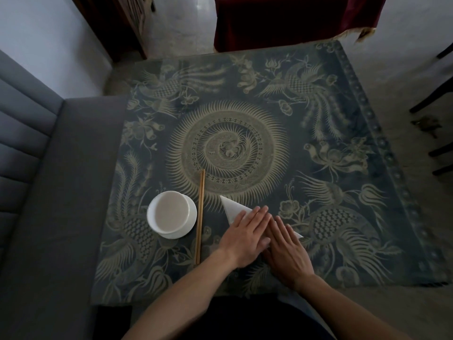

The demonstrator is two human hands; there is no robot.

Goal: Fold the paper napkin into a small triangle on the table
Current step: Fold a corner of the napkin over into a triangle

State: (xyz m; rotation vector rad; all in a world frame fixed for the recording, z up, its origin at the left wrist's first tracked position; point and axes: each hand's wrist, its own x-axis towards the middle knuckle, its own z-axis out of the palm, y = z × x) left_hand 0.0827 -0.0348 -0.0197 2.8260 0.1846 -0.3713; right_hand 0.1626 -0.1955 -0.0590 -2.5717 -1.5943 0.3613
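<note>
Paper napkin: white, folded to a triangle, lower centre of frame, on the patterned tablecloth; one tip points upper left, another shows at right. Left hand: flat, fingers together, pressing on the napkin. Right hand: flat, fingers extended, pressing beside it, touching the left. White bowl on saucer, lower left; chopsticks between bowl and napkin.

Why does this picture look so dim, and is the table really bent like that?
Head view: the room light is low and soft, without hard shadows or glare; the white napkin and bowl stand out brightest; the wide-angle lens bows the tablecloth edges; both hands look sharp.
</note>
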